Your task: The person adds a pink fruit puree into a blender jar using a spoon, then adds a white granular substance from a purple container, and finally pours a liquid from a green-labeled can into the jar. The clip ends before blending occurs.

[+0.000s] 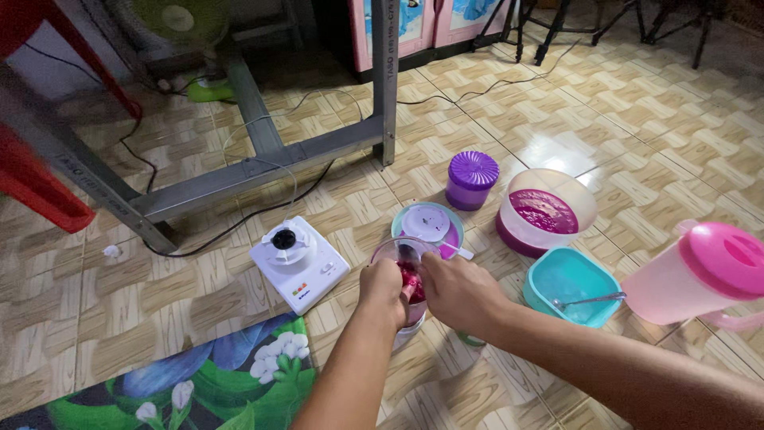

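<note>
A clear blender jar with red-pink fruit pieces inside stands on the tiled floor in front of me. My left hand grips the jar's near rim. My right hand is at the jar's mouth, fingers closed and reaching in from the right; what it holds is hidden. Just behind the jar lies a white blender lid on a teal dish. A white blender base sits to the left of the jar.
A purple lidded jar, a bowl of purple puree, a teal container with a spoon and a pink-lidded pitcher stand to the right. A metal table frame and cables lie behind. A flowered mat is near left.
</note>
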